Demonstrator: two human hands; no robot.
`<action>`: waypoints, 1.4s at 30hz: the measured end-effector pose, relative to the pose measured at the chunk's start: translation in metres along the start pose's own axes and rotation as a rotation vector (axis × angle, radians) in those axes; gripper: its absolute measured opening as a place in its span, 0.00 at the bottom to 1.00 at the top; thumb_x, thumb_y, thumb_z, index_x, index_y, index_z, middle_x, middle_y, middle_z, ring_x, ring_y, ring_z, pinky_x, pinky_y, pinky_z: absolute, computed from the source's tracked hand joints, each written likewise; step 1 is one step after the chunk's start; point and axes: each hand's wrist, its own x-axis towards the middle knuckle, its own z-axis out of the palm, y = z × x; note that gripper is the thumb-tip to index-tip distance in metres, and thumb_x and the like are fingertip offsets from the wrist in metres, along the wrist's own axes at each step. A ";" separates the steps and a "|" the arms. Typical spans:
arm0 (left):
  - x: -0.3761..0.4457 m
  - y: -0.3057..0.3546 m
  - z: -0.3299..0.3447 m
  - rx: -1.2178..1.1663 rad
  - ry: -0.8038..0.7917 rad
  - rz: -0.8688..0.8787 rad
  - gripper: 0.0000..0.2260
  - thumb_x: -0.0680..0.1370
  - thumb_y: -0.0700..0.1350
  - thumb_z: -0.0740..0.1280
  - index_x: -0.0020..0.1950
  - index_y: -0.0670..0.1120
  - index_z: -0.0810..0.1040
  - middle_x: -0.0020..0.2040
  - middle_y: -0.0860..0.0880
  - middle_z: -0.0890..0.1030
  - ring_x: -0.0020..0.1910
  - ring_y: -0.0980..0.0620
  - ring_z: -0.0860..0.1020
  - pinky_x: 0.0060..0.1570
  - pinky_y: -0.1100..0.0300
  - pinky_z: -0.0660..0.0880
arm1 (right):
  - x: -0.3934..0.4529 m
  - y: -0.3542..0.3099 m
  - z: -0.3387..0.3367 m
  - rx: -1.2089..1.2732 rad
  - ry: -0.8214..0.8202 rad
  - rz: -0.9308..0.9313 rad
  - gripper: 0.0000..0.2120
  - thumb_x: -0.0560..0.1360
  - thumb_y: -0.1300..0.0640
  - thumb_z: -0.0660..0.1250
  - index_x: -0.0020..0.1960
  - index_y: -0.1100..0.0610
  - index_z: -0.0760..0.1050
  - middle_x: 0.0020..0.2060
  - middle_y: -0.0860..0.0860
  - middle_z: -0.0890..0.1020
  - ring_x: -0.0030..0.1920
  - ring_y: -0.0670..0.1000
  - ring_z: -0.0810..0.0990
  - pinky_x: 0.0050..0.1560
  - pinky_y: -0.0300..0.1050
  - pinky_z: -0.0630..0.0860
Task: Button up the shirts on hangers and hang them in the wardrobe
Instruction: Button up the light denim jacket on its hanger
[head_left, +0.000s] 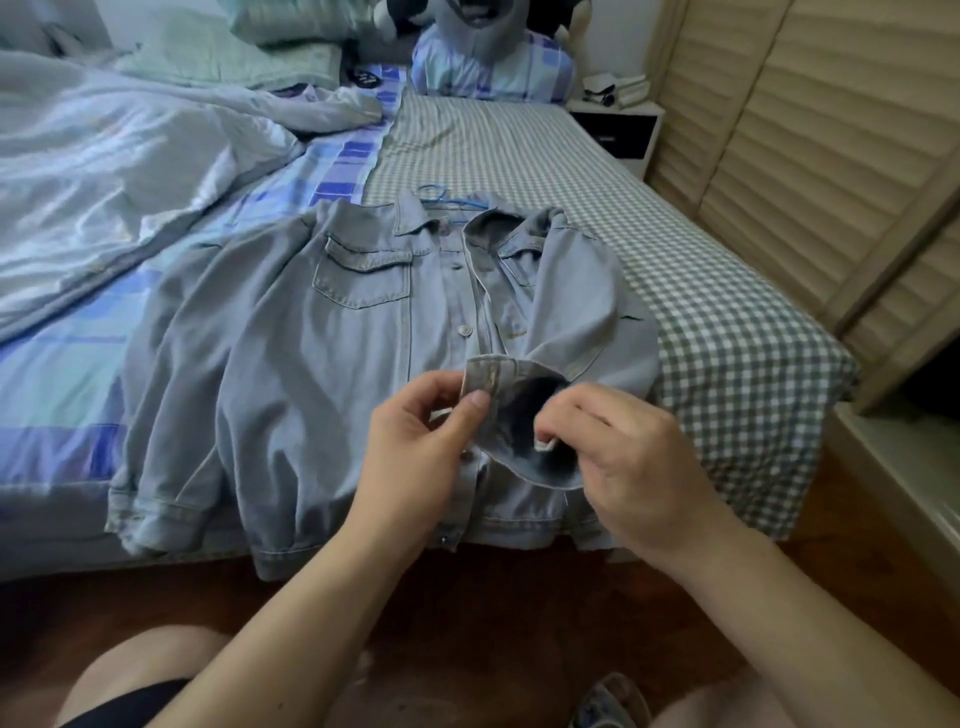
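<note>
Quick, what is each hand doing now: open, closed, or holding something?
Left hand: fingers pinch the denim shirt's cuff.
Right hand: fingers pinch the same cuff, at its other end.

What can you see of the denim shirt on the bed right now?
The denim shirt is pale blue, faded-looking, with a collar, flapped chest pockets and metal buttons down the placket. It lies front up on the bed, hem at the near edge, with a blue hanger showing at the collar. The upper front lies open. One sleeve is folded across the front, and its cuff is lifted: the left hand pinches one end, the right hand the other.
</note>
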 end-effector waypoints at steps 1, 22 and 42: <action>0.002 0.000 -0.002 0.000 0.000 0.008 0.06 0.80 0.35 0.69 0.47 0.44 0.83 0.39 0.50 0.84 0.40 0.56 0.81 0.43 0.62 0.78 | 0.001 0.003 0.003 0.037 -0.008 0.007 0.13 0.78 0.67 0.58 0.47 0.61 0.81 0.42 0.50 0.80 0.42 0.49 0.79 0.42 0.46 0.78; 0.003 -0.008 -0.004 0.191 -0.398 -0.013 0.06 0.77 0.41 0.72 0.45 0.52 0.83 0.39 0.51 0.84 0.40 0.54 0.81 0.45 0.52 0.77 | -0.017 -0.012 0.006 0.176 0.146 0.053 0.11 0.80 0.63 0.66 0.41 0.66 0.82 0.45 0.54 0.84 0.48 0.46 0.83 0.53 0.34 0.76; -0.003 -0.014 0.003 -0.293 -0.475 -0.293 0.03 0.75 0.39 0.72 0.48 0.45 0.83 0.46 0.40 0.81 0.49 0.42 0.77 0.59 0.43 0.72 | -0.011 -0.010 0.011 0.297 0.186 0.255 0.09 0.74 0.75 0.68 0.44 0.63 0.77 0.44 0.51 0.76 0.48 0.50 0.78 0.49 0.45 0.77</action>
